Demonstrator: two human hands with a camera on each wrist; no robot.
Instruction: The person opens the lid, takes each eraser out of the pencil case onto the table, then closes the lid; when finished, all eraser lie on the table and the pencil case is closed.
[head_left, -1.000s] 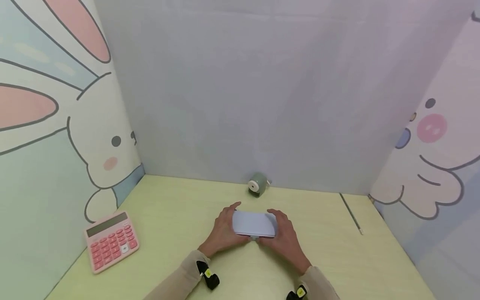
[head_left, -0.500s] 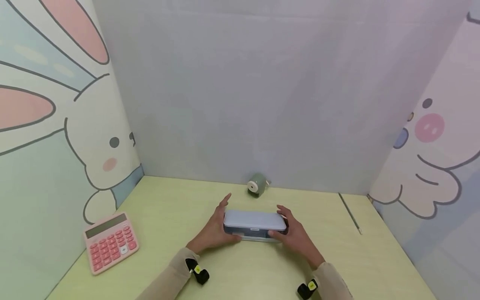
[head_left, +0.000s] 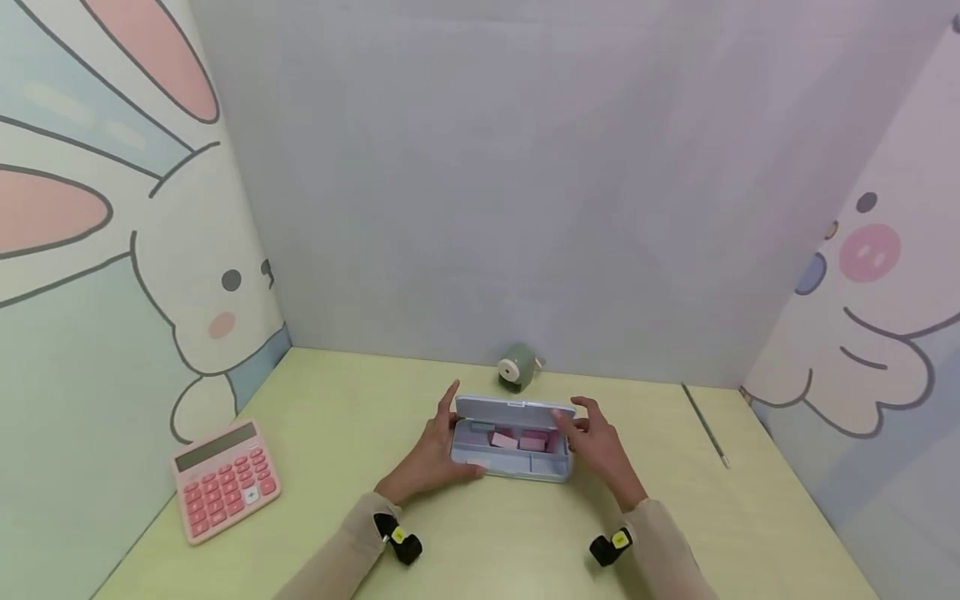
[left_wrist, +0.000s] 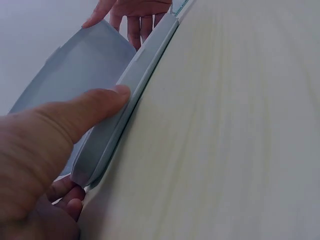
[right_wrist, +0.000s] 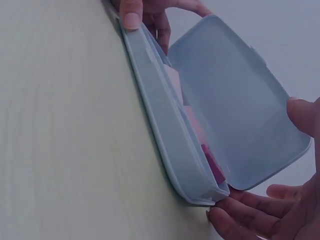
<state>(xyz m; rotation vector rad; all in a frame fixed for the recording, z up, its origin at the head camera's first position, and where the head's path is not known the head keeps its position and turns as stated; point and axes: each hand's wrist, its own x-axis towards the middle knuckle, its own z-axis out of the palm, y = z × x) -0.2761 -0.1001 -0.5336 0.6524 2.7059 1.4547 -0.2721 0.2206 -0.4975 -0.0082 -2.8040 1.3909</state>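
A light blue pencil case (head_left: 517,476) sits on the table in front of the person, its lid (head_left: 495,410) raised and tilted back. Pink block-shaped erasers (head_left: 532,442) lie in its rear compartment. My left hand (head_left: 431,461) grips the left end, thumb on the front wall (left_wrist: 107,130) and fingers behind the end. My right hand (head_left: 602,450) holds the lid near its right end; in the right wrist view the thumb presses the lid's inner face (right_wrist: 235,100), and the other fingers are by the case's right corner.
Behind the case, by the back wall, stands a green pencil sharpener (head_left: 517,367). A dark pencil (head_left: 705,427) lies on the right side. The pink calculator (head_left: 225,483) is at the left edge. Printed fabric walls enclose the table (head_left: 360,392) at the back and sides.
The pencil case's lid was down and has swung up and back, exposing the erasers. Both hands have moved apart toward the case's ends; my right thumb went from its front to the lid.
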